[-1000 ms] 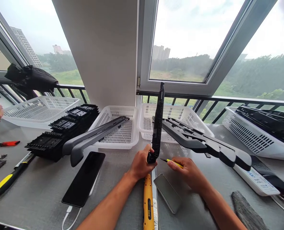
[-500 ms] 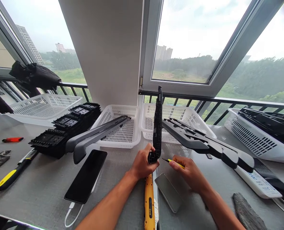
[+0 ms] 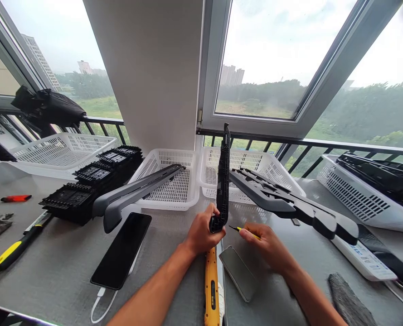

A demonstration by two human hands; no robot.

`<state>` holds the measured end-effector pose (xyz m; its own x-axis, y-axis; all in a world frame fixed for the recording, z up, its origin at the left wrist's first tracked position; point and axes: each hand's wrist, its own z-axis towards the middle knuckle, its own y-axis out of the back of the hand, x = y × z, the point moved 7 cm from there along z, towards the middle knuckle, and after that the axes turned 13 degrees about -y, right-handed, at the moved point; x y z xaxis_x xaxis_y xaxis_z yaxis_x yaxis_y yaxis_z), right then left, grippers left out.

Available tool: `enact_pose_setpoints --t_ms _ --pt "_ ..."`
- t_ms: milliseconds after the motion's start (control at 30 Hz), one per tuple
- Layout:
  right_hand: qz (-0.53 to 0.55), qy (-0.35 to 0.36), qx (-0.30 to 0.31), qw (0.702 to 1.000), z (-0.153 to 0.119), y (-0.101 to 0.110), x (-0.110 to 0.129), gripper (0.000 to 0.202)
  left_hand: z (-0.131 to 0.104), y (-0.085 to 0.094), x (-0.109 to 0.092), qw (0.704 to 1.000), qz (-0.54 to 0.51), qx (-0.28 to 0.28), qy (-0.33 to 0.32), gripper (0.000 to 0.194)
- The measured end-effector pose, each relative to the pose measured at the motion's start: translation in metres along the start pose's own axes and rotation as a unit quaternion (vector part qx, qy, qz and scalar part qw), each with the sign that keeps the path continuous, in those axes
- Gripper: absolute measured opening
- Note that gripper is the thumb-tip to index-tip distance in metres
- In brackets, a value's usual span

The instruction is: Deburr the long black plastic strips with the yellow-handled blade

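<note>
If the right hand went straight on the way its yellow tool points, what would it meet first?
Probably the lower end of the upright black part, beside the left hand gripping it, with the yellow tool arriving tip first. Depth is unclear, so it might miss.

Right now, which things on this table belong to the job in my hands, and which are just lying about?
Likely the job:
- black plastic part, left hand
- yellow pointed tool, right hand
- long grey parts across the baskets

Seemingly just lying about:
- black phone
- white cable
- grey rag
</note>
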<state>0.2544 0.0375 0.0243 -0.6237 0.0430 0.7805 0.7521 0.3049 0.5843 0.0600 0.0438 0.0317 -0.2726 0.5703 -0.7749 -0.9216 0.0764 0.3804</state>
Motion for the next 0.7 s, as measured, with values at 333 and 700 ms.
enact_pose_setpoints --t_ms 333,700 --pt "-0.012 -0.005 0.034 0.999 0.001 -0.006 -0.002 0.059 0.000 -0.005 0.007 1.000 -0.013 0.006 0.021 0.034" --pt "-0.006 0.011 0.011 1.000 0.000 -0.005 0.002 0.063 -0.001 -0.007 0.011 0.999 0.003 0.006 0.038 0.031"
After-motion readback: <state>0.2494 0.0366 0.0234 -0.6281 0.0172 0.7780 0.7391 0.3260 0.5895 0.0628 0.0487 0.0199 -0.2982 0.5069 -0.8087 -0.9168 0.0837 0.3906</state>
